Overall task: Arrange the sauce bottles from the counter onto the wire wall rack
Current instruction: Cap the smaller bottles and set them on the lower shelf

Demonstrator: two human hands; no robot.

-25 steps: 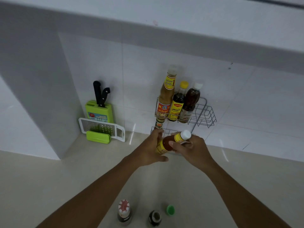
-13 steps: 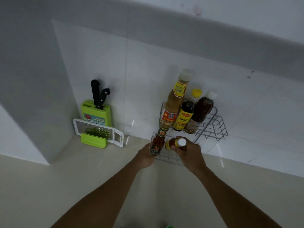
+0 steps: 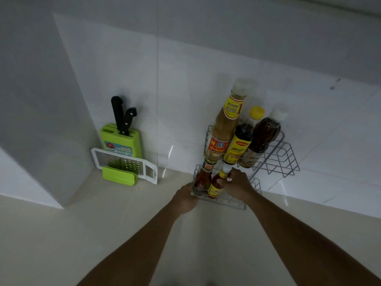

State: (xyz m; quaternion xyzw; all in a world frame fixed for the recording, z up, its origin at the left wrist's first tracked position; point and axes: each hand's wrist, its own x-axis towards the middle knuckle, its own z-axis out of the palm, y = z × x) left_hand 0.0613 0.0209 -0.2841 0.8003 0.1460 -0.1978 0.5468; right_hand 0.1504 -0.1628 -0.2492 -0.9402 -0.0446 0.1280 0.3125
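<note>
Gripped in our right hand [image 3: 237,185]: small orange-red sauce bottle w/ yellow label [image 3: 216,185], upright in lower tier of grey wire wall rack [image 3: 286,159], touching red-capped dark bottle [image 3: 203,178]. Left hand [image 3: 185,198] at rack's front-left corner; grip state unclear.

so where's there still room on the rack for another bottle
Upper shelf: bare wire right of the white-capped dark bottle. Lower shelf: free right of the right hand. Crowded at left, where the left hand holds the shelf by the red sauce bottle.
</note>
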